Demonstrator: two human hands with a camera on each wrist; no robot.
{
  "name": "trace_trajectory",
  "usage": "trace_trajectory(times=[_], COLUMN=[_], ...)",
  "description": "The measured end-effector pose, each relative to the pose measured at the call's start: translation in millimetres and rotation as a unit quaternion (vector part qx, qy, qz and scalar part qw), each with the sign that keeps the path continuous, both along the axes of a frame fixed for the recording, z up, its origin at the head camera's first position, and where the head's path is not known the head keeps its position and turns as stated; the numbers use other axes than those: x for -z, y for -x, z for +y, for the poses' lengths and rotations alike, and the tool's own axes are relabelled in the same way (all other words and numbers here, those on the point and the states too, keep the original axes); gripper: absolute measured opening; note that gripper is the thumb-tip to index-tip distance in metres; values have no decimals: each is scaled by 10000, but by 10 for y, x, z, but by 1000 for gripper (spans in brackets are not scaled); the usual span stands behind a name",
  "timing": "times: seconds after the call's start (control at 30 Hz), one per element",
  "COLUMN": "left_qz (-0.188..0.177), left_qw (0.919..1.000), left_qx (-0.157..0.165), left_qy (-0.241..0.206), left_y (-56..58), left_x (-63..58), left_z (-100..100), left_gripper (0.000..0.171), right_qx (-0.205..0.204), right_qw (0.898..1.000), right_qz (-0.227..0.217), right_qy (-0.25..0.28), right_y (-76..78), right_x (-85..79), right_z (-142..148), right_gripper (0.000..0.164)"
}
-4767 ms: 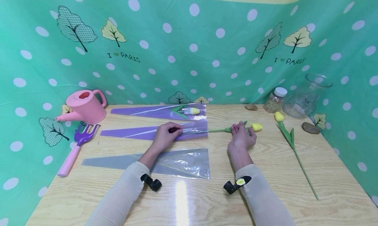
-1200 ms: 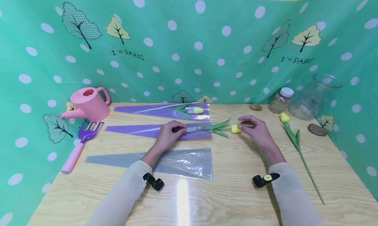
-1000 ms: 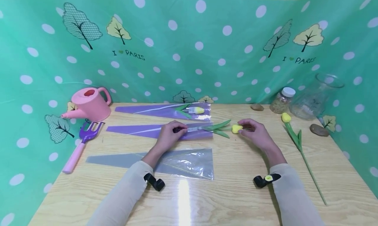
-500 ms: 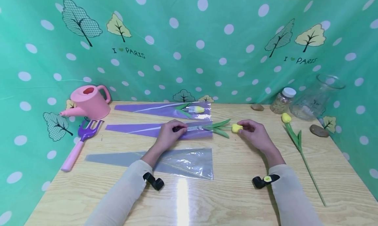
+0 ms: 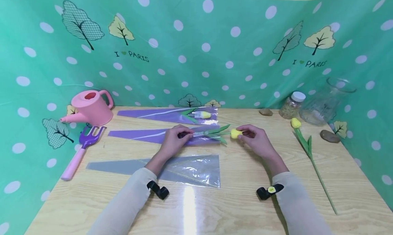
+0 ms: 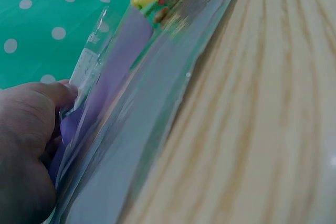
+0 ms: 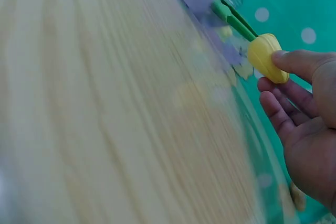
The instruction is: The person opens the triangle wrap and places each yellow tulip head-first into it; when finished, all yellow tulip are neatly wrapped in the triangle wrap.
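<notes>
"How many flowers are there?"

"Three yellow artificial tulips with green leaves. The first [image 5: 235, 133] is at the centre of the head view, stem and part of the leaves in a purple-and-clear plastic sleeve [image 5: 135, 135], leaf tips and bloom out past its right end. The second [image 5: 205, 115] lies wholly inside another purple-and-clear sleeve [image 5: 150, 116] above it. The third [image 5: 305, 144] lies loose at the right."

"And sleeves?"

"Three: those two purple ones, plus a grey-and-clear one [image 5: 190, 170] below them."

"The hands?"

"The left hand [image 5: 173, 139] pinches the middle sleeve; the right hand [image 5: 254, 137] pinches the first bloom between thumb and fingers."

"What else is around?"

"Upper right, one white-lidded clear jar [image 5: 290, 107], one clear glass vase [image 5: 319, 107] and two brown stones, one [image 5: 265, 112] left of the jar, one [image 5: 330, 136] below the vase. On the left, one pink plastic watering can [image 5: 93, 110] above one purple-and-pink hand fork [image 5: 87, 141]."

"Anything in the way?"

"The left hand covers part of the middle sleeve, and the left forearm crosses the grey one."

"What's hard to see?"

"The first stem's lower end. Both forearms are cut off at the bottom edge, and the right wrist view is blurred."
</notes>
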State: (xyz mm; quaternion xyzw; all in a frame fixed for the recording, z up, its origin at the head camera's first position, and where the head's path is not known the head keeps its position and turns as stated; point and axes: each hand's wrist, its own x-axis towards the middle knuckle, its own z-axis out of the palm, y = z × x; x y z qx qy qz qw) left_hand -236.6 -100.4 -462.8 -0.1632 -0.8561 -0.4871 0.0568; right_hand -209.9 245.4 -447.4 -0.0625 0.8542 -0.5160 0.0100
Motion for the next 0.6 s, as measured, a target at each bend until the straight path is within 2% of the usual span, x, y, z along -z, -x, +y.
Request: trace_trajectory(times=[0.37, 0.6], left_qz=[111, 164], left_qw=[9999, 9998], left_qx=[86, 88], left_qy=[68, 62], left_y=[-4, -8], left_x=[-22, -4], left_z=[10, 10], left_gripper=[13, 13], right_qx=[64, 124], right_qw=[9999, 9987], right_qz=[-46, -140], right_qy=[151, 477], right_y=[-42, -61], right_x=[-1, 29], right_z=[-311, -379], right_gripper=[31, 32])
